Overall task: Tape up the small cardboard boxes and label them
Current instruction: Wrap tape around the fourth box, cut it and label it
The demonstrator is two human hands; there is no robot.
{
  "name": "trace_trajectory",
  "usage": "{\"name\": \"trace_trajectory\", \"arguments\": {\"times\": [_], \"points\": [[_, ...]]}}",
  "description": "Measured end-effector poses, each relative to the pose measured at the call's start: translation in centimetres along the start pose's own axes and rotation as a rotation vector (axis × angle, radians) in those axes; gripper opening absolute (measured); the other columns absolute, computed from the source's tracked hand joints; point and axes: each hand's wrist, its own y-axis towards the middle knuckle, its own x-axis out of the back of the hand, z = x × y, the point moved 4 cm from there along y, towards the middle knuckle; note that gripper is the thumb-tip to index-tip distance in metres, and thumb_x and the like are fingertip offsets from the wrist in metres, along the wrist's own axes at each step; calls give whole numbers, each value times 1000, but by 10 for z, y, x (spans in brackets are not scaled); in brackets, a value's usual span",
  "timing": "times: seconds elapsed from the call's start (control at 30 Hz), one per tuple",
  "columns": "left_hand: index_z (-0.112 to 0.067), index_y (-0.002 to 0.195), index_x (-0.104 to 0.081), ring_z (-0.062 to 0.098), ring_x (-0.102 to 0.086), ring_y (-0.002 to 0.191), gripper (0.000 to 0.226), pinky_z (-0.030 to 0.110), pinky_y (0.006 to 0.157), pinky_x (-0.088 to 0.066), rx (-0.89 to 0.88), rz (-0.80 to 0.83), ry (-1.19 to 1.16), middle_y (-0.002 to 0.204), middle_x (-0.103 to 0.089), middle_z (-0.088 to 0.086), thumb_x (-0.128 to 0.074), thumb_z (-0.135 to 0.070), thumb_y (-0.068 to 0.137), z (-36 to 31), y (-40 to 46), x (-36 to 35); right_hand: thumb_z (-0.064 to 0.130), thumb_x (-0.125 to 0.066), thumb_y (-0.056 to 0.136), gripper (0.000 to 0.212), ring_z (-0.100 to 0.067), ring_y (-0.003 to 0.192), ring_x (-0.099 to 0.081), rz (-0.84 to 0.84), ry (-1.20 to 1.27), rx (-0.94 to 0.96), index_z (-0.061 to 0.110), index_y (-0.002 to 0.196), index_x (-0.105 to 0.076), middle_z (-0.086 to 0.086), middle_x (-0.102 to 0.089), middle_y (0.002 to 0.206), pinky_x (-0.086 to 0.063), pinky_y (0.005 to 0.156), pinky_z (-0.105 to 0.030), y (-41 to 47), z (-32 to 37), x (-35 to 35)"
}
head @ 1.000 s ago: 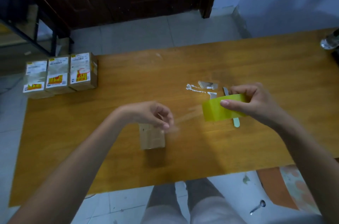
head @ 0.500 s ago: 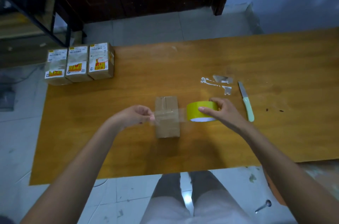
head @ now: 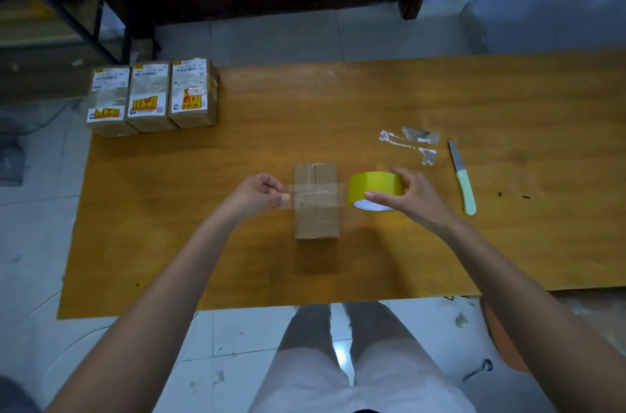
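One plain cardboard box [head: 316, 201] sits mid-table [head: 338, 277]. Left hand [head: 259, 190] pinches the clear tape strip's [head: 315, 196] free end; right hand [head: 411, 196] grips the yellow tape roll [head: 374, 189]. Strip spans the box top. Three labelled boxes [head: 152, 96] stand at far left; knife [head: 462, 177] lies right.

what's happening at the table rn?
A person is taping a small plain cardboard box at the middle of the wooden table. The left hand pinches the free end of a clear tape strip stretched across the box top, while the right hand holds the yellow tape roll. Three labelled boxes sit at the far left corner; a knife lies right of the roll.
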Motion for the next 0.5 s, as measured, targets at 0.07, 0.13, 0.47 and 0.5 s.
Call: {"name": "trace_trajectory", "arguments": {"times": [0.07,0.13,0.47,0.5], "points": [[-12,98,-61,16,-65,80,15,28,71,-52,0,-9,5,86,-70,4,-71,-18,88,1,0,0,82,-71,48,121,-3,114,-39,2,-15,-8,12,143,-42,-2,-46,144,-32,90,-23,2,0,-2],[-11,98,-61,15,-64,78,15,25,67,-50,8,-25,4,85,-70,5,-71,-17,88,1,1,-2,84,-69,46,122,-4,116,-40,3,-36,-12,13,142,-43,-2,-47,144,-32,90,-23,4,1,-3],[-16,89,-58,14,-65,80,13,23,65,-48,47,-40,39,84,-69,3,-71,-16,88,6,10,-5,80,-70,50,119,-20,134,-39,30,-68,-29,12,144,-40,-4,-42,148,-31,96,-26,11,-6,-9],[-16,89,-58,15,-65,81,13,24,66,-49,52,-45,43,85,-69,3,-71,-15,87,7,11,-6,81,-69,50,120,-20,134,-40,32,-66,-30,12,144,-40,-4,-43,147,-31,95,-26,11,-7,-10]]}}
